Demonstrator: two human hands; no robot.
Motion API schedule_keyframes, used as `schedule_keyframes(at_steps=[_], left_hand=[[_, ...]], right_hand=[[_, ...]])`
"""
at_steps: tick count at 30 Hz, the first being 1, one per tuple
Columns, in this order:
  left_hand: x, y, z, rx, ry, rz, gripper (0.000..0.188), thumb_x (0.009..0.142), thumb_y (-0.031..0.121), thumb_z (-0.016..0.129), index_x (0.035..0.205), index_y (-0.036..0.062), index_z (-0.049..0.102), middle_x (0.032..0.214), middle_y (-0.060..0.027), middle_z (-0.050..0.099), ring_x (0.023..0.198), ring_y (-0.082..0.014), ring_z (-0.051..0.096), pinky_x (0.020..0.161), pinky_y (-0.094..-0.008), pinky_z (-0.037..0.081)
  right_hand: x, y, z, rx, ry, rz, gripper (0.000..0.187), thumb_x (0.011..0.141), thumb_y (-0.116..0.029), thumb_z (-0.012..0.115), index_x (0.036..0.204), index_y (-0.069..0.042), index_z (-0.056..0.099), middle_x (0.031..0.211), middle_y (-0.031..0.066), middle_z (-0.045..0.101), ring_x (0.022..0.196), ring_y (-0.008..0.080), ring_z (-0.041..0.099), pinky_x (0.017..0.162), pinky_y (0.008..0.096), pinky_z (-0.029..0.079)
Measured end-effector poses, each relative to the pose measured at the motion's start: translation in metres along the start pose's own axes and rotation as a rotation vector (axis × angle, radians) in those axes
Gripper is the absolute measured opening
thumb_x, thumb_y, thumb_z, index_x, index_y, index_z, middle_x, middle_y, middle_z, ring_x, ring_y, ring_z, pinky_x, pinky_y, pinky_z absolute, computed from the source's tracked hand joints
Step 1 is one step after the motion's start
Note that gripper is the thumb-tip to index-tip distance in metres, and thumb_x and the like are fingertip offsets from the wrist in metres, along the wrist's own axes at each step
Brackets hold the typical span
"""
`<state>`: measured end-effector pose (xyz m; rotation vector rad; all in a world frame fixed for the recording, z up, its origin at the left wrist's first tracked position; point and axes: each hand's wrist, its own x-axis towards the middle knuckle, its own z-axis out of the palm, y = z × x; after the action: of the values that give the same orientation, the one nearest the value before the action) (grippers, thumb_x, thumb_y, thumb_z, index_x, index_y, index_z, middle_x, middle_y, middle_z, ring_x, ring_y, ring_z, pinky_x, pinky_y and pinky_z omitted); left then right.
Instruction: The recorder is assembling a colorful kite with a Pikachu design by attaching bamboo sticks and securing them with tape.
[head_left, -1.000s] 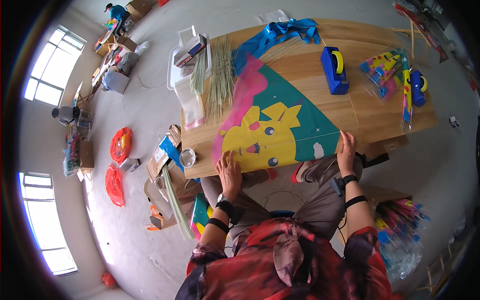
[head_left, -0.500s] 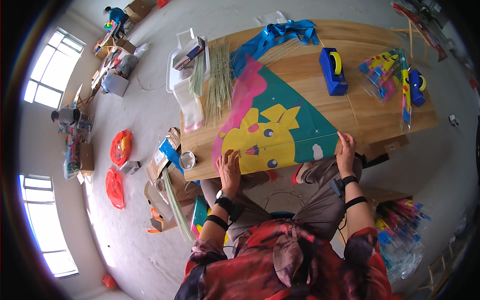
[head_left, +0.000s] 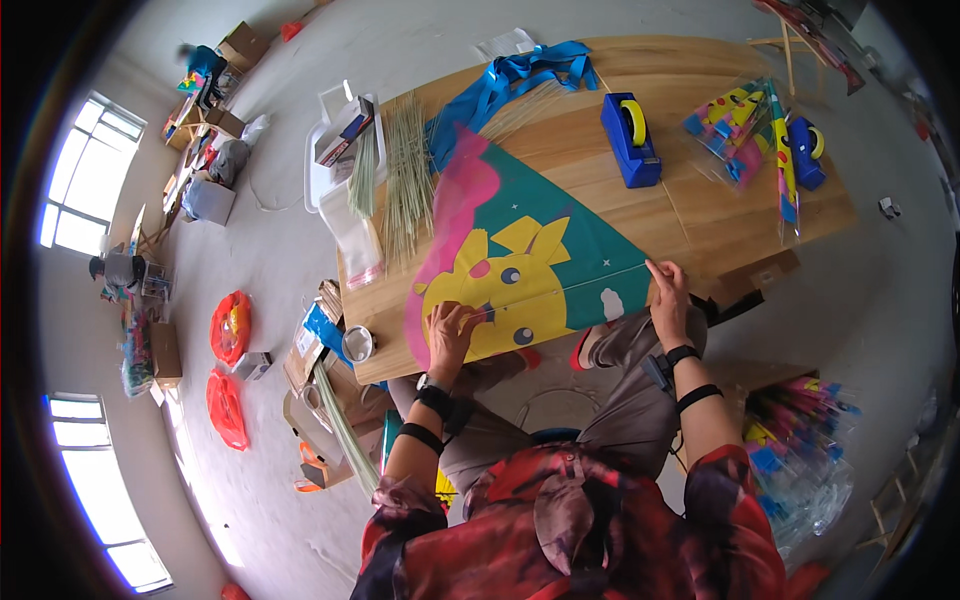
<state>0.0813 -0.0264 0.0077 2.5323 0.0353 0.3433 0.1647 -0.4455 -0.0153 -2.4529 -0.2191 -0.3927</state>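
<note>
A triangular kite [head_left: 590, 245] lies across the table's near edge, green and pink with a yellow cartoon face. A thin pale stick [head_left: 600, 278] runs over it from the face to the right corner. My left hand [head_left: 449, 335] rests on the face by its mouth, with thumb and forefinger pinched at the stick's left part. At the right corner, my right hand [head_left: 670, 298] has its fingers closed on the kite's tip, where the stick ends. The exact grip of its thumb is partly hidden.
Beyond the kite lie bundled thin sticks [head_left: 407, 180], blue ribbon [head_left: 510, 95] and a blue tape dispenser [head_left: 631, 145]. Packed kites [head_left: 735, 125] and a second dispenser [head_left: 806, 155] sit at right. A round tin [head_left: 358, 344] stands at the left corner. Two people work far left.
My left hand has moved a little right over the kite's face, and its fingers have drawn together into a pinch. My right hand stays at the corner. The whole view has shifted slightly.
</note>
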Motion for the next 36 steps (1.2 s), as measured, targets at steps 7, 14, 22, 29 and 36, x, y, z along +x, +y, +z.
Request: schedule_keyframes(at_steps=[7, 14, 22, 29, 36], left_hand=[[0.004, -0.007, 0.002, -0.014, -0.036, -0.006, 0.017, 0.084, 0.024, 0.080, 0.092, 0.0107, 0.073, 0.096, -0.0070, 0.067, 0.100, -0.0295, 0.061, 0.088, -0.0432, 0.042], [0.008, -0.009, 0.004, 0.016, -0.073, 0.045, 0.015, 0.088, 0.024, 0.075, 0.091, 0.0099, 0.071, 0.095, -0.0079, 0.064, 0.098, -0.0308, 0.059, 0.088, -0.0444, 0.042], [0.007, -0.010, 0.003, 0.022, -0.104, 0.133, 0.011, 0.091, 0.022, 0.070, 0.092, 0.0110, 0.072, 0.097, -0.0070, 0.063, 0.100, -0.0309, 0.056, 0.088, -0.0448, 0.041], [0.005, -0.006, 0.001, 0.053, -0.104, 0.093, 0.011, 0.090, 0.020, 0.072, 0.093, 0.0094, 0.071, 0.098, -0.0080, 0.061, 0.101, -0.0323, 0.056, 0.089, -0.0449, 0.041], [-0.003, 0.006, -0.002, 0.015, -0.036, 0.053, 0.012, 0.089, 0.016, 0.073, 0.097, 0.0089, 0.069, 0.100, -0.0093, 0.061, 0.102, -0.0324, 0.057, 0.090, -0.0449, 0.043]], right_hand=[[0.002, 0.002, 0.002, 0.021, -0.013, 0.021, 0.071, 0.078, 0.020, 0.058, 0.139, -0.016, 0.062, 0.127, 0.0138, 0.051, 0.118, 0.0351, 0.053, 0.105, 0.0458, 0.043], [0.001, 0.002, 0.003, 0.012, 0.004, 0.008, 0.071, 0.077, 0.020, 0.059, 0.139, -0.015, 0.062, 0.128, 0.0142, 0.051, 0.118, 0.0352, 0.053, 0.105, 0.0459, 0.042], [0.001, 0.002, 0.003, 0.021, -0.008, 0.017, 0.071, 0.077, 0.020, 0.059, 0.140, -0.015, 0.061, 0.128, 0.0142, 0.050, 0.118, 0.0354, 0.052, 0.106, 0.0465, 0.042], [0.000, 0.003, 0.004, 0.011, -0.001, 0.001, 0.073, 0.077, 0.020, 0.060, 0.141, -0.016, 0.060, 0.129, 0.0143, 0.050, 0.118, 0.0358, 0.052, 0.106, 0.0469, 0.042], [0.000, 0.005, 0.005, -0.002, -0.012, 0.015, 0.074, 0.077, 0.020, 0.059, 0.141, -0.017, 0.060, 0.129, 0.0137, 0.050, 0.118, 0.0356, 0.052, 0.106, 0.0465, 0.042]])
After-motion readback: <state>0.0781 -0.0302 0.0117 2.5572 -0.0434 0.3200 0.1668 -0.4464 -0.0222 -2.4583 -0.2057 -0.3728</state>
